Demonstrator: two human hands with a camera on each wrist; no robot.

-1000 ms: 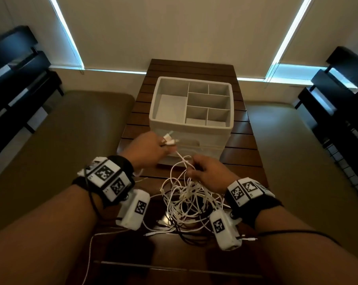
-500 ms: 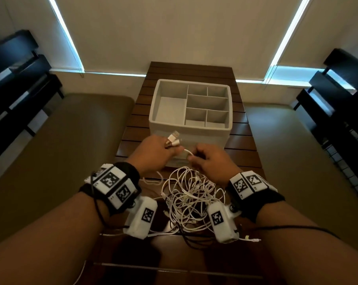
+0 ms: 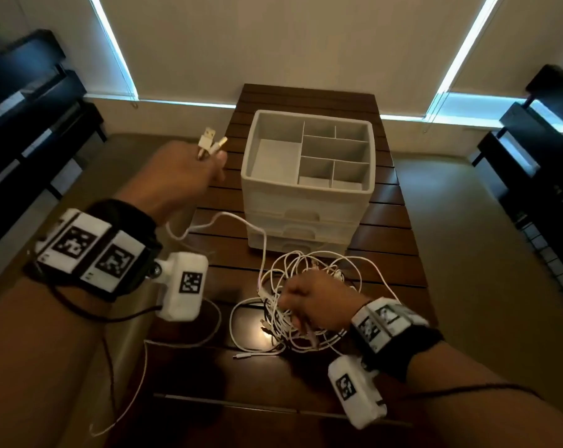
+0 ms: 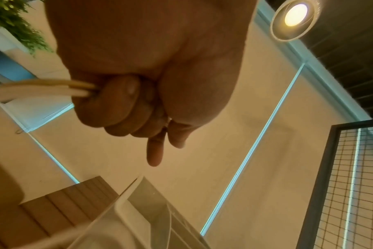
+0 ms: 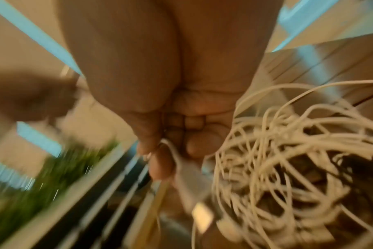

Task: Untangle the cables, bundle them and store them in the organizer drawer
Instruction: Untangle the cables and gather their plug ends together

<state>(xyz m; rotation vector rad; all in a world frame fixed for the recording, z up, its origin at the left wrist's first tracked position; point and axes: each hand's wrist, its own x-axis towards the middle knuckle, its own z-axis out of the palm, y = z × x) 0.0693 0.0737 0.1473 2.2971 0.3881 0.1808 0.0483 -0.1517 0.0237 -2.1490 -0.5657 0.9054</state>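
Observation:
A tangle of white cables (image 3: 306, 305) with a few black strands lies on the dark wooden table (image 3: 386, 253), in front of the white organizer (image 3: 309, 176). My left hand (image 3: 183, 176) is raised left of the organizer and grips a white cable (image 4: 32, 89); its two plug ends (image 3: 209, 142) stick up above the fingers. That cable (image 3: 228, 218) sags back down to the tangle. My right hand (image 3: 312, 302) rests on the tangle and pinches a strand (image 5: 172, 151) between thumb and fingers. The organizer's drawers look closed; its top tray has several empty compartments.
Olive benches (image 3: 79, 189) flank the narrow table on both sides. Dark chairs (image 3: 31, 101) stand at the far left and right. A loose plug end (image 3: 241, 356) lies near the front of the tangle. A thin white wire (image 3: 141, 383) trails off the table's left front.
My left hand has swung up and to the left, away from the organizer's front, drawing the white cable out of the tangle. My right hand moved back toward me and down onto the pile.

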